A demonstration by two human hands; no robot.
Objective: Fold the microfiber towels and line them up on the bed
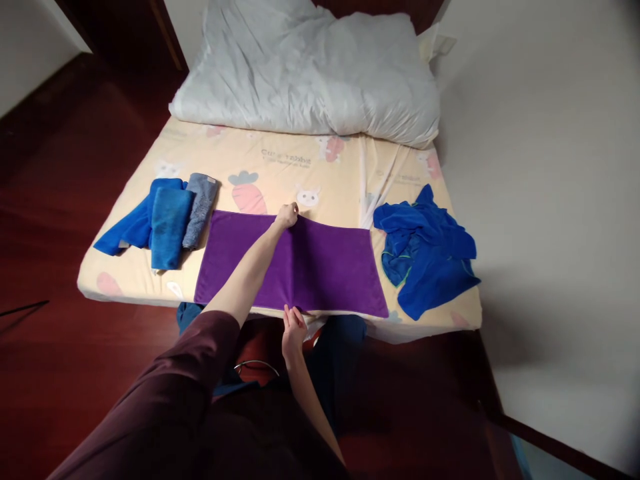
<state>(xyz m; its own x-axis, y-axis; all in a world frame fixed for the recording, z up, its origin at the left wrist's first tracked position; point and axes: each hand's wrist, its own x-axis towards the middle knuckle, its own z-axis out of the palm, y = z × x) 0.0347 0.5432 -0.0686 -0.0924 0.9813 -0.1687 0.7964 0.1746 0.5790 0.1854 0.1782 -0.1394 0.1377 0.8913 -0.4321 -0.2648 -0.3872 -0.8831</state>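
A purple towel (330, 267) lies spread crosswise along the front of the bed, with a raised crease running across its middle. At that crease my left hand (287, 215) pinches the far edge, fingers closed. My right hand (294, 330) is closed on the near edge, at the other end of the crease. Left of the towel sit a rolled blue cloth (171, 227), another blue cloth (127, 223) partly behind it and a rolled grey-blue cloth (200, 210). On the right is a crumpled heap of blue cloths (430, 247).
The bed (200, 150) has a cream sheet printed with rabbits and carrots. A bunched pale grey quilt (310, 73) covers its far end. White straps (383, 183) lie on the sheet at right. A wall (550, 167) stands close on the right; dark red floor (65, 373) shows left.
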